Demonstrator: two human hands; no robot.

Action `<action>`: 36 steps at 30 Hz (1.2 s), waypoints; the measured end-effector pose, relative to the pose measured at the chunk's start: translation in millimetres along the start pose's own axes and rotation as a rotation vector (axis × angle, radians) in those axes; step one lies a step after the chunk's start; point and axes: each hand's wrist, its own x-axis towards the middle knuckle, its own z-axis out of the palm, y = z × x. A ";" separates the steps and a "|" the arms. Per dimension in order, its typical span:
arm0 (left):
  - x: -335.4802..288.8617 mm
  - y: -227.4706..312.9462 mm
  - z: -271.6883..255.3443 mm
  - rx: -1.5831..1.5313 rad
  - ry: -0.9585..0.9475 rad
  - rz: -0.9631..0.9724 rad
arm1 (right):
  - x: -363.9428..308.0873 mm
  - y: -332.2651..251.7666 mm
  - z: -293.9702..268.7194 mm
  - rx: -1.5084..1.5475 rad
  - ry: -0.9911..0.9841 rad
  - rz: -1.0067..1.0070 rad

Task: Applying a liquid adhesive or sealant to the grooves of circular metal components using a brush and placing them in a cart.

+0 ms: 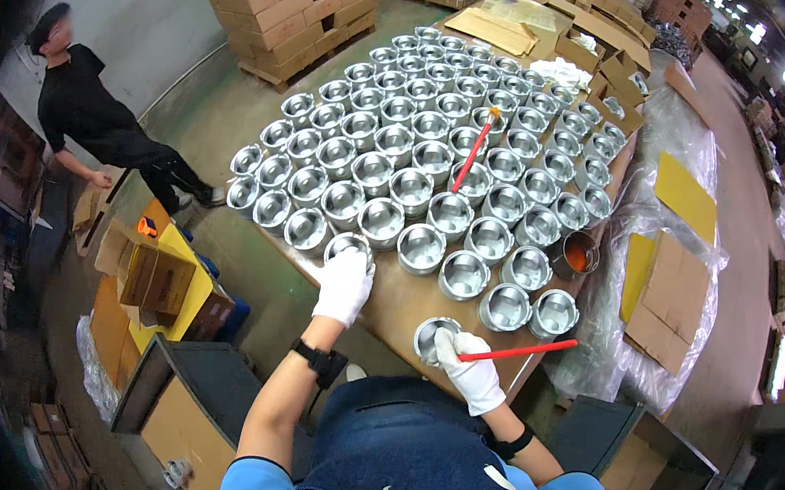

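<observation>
Rows of silver metal pistons [385,221], hollow side up, stand on a brown table [394,325]. My left hand [345,288], in a white glove, has its fingers closed on a piston [348,244] in the front row. My right hand [472,374], also gloved, grips a red-handled brush [533,350], its handle pointing right. The brush's bristle end is hidden by the hand, over a single piston [431,337] at the table's near edge. A second red-handled brush [470,158] with a yellowish tip lies across the pistons farther back.
A can with orange-brown contents [579,253] stands at the table's right side. Cardboard [493,33] and white cloths lie at the far end. Plastic-wrapped goods [628,296] flank the table. Stacked cartons [283,8] stand at far left, where another person [107,114] walks. An opened carton [158,279] stands left.
</observation>
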 end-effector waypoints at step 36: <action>-203.3 -51.5 -11.5 -0.165 -0.672 -0.265 | 338.2 8.7 -53.5 1.030 -0.076 0.590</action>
